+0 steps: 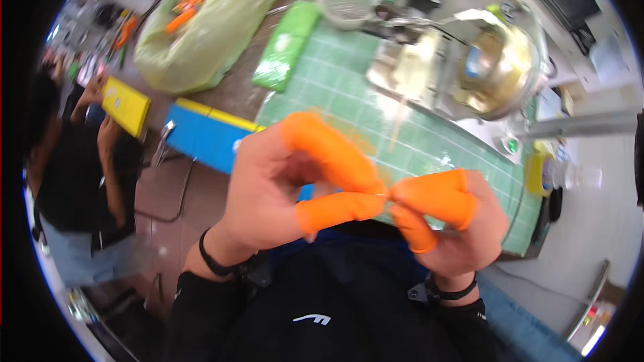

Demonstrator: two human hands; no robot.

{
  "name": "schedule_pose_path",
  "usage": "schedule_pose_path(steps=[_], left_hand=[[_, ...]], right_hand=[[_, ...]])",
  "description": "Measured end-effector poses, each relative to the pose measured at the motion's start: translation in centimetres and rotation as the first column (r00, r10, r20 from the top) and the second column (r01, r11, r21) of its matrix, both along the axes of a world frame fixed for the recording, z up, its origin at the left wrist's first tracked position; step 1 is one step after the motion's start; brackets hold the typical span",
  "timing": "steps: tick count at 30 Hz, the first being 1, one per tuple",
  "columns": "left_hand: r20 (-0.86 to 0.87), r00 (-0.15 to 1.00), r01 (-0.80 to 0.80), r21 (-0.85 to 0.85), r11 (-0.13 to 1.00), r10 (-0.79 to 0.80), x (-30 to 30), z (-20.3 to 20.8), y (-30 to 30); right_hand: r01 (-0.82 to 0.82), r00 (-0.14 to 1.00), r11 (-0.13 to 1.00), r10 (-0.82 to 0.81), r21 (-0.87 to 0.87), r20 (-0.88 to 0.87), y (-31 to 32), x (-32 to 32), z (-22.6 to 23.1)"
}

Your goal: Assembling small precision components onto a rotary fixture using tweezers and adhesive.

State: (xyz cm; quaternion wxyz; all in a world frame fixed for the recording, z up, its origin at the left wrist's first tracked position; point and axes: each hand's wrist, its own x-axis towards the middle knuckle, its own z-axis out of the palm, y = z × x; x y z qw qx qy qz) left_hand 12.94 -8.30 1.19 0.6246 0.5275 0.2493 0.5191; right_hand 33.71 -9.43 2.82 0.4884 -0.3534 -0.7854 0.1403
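Observation:
My left hand [258, 184] and my right hand [479, 228] meet fingertip to fingertip in front of my chest, above the near edge of a green gridded mat [335, 87]. Orange finger cots [335, 154] cover the thumb and forefinger of each hand. Both hands are closed in a pinch. A tiny, thin, pale sliver shows between the left fingertips, right beside the right ones; it is too small to name. Orange dust lies on the mat beyond my hands.
A translucent yellow-green bag [221, 33] with orange pieces stands at the far left, beside a green packet [287, 47]. A round metal bowl-like machine [500, 67] is at the far right, near a clear round tub [347, 3]. At left, a person [80, 181] holds a yellow board [125, 105].

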Motion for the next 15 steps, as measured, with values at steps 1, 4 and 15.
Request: schedule_pose_path(steps=[1,4,15], left_hand=[[-0.011,0.998,-0.061,-0.083,0.995,0.06,0.6,0.2,0.0],[-0.006,0.981,-0.192,-0.199,0.961,0.195,3.7,0.0,0.6],[0.031,0.96,-0.272,-0.115,0.955,0.277,8.6,0.0,1.5]], right_hand=[[-0.009,1.0,1.0,0.009,0.027,-0.022,0.5,0.8,-0.2],[-0.074,0.993,0.99,0.084,0.117,-0.082,3.0,3.6,-1.8],[0.003,0.998,0.986,0.008,0.168,-0.061,3.8,8.6,0.0]])
